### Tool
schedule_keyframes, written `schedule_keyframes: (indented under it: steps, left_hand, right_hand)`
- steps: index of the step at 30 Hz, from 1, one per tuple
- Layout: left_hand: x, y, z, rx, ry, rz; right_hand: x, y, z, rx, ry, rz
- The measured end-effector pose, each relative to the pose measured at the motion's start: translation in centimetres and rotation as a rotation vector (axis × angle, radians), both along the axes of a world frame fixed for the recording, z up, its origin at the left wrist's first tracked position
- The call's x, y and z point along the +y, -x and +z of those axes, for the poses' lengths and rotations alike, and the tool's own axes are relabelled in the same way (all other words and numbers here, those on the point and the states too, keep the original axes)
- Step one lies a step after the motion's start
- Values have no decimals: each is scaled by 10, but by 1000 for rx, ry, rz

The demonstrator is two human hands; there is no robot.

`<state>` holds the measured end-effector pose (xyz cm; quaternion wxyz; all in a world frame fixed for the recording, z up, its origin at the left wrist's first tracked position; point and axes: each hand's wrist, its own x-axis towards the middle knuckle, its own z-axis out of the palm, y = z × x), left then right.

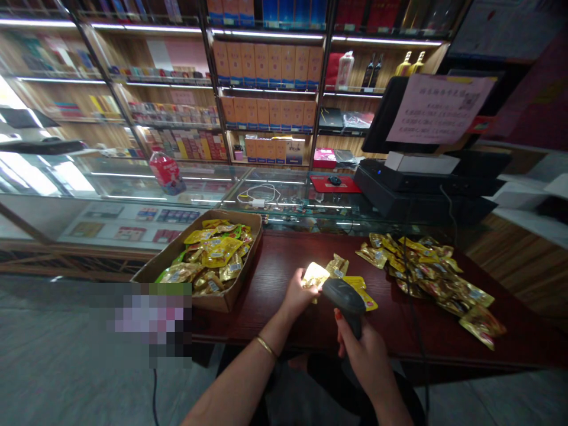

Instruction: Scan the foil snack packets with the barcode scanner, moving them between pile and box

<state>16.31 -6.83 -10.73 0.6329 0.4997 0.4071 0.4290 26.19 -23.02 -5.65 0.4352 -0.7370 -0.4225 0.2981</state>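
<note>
My left hand (298, 295) is closed on a small gold snack packet (315, 274), brightly lit from the front. In my right hand (364, 349) is a black handheld barcode scanner (345, 296), my fingers wrapped round its handle. The scanner's head is close beside the lit packet. Just behind them on the dark red table lie a gold packet (338, 265) and a yellow packet (364, 293), the latter partly hidden by the scanner. To the right spreads a pile of gold and yellow packets (426, 266). A cardboard box (244, 284) full of similar packets stands at the left.
Behind the table (275, 254) runs a glass display counter (213, 180) bearing a red-labelled bottle (165, 171), a white cable (258, 202) and a mouse (334, 180). A monitor (381, 112) stands back right. A black cord (415, 319) hangs across the table's right side.
</note>
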Motion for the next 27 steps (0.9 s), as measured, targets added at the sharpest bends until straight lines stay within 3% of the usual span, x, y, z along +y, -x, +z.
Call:
schedule_keyframes:
  steps: [4, 8, 12, 16, 22, 27]
  left_hand:
    - [-6, 12, 1, -81, -5, -82]
    - [-1, 42, 16, -89, -8, -139]
    - [13, 68, 28, -53, 8, -14]
    - [20, 73, 28, -4, -58, 106]
    - [21, 68, 24, 6, -9, 121]
    - [23, 69, 21, 12, 7, 135]
  right_hand:
    - [-10, -4, 1, 7, -21, 1]
    - [-24, -3, 2, -2, -4, 3]
    - [-34, 8, -3, -92, -40, 28]
    - [-38, 23, -14, -153, -48, 91]
    - [-33, 26, -30, -238, 15, 157]
    - [-22, 17, -31, -230, 19, 132]
